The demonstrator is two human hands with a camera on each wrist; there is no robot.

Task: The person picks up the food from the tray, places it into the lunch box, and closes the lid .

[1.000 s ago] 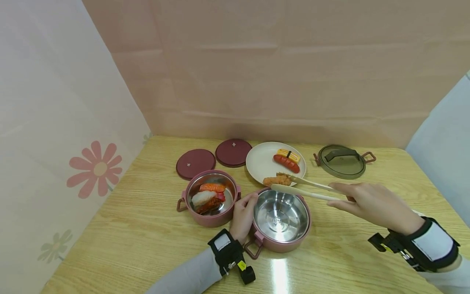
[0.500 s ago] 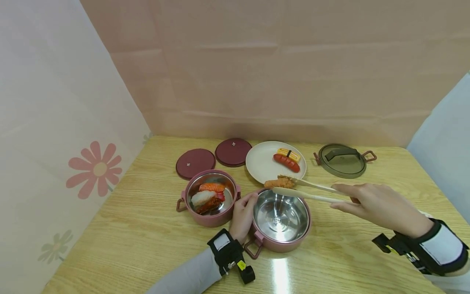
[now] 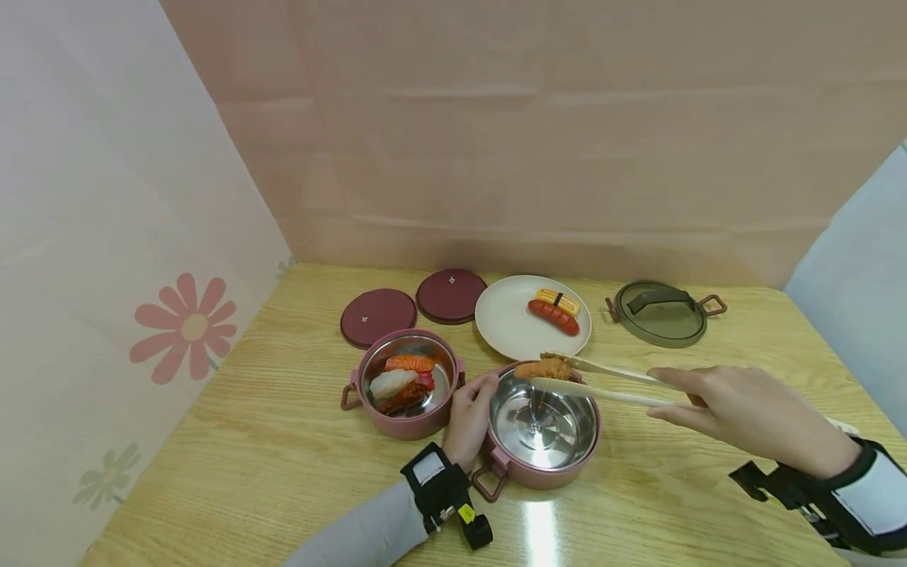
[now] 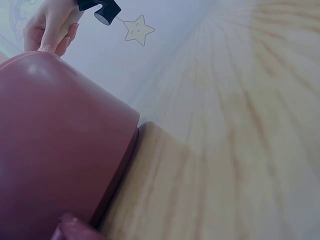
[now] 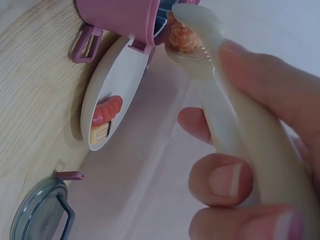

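Note:
My right hand (image 3: 751,413) grips pale tongs (image 5: 250,125), one tip slotted. Between the tips is an orange-brown, breaded fried food piece (image 3: 542,368), just above the far rim of the right pink pot (image 3: 542,475). That pot's steel inside shows bare. My left hand (image 3: 468,417) holds the pot's left wall, fingertips at the rim; some fingers are hidden. The left wrist view shows the pot wall (image 4: 65,135) close up. Left of that hand, another pink pot (image 3: 404,425) contains several sushi-like food pieces (image 3: 404,383).
Behind the pots, a cream plate (image 3: 506,315) bears a red sausage (image 3: 553,316) and a yellow piece with a dark band (image 3: 558,300). Two maroon lids (image 3: 379,316) lie left of it. A green lid (image 3: 659,315) with a handle lies at the back right.
The tongs and fried piece have moved from the plate's front edge toward me and slightly right, over the right pot's rim. My left hand has stayed put.

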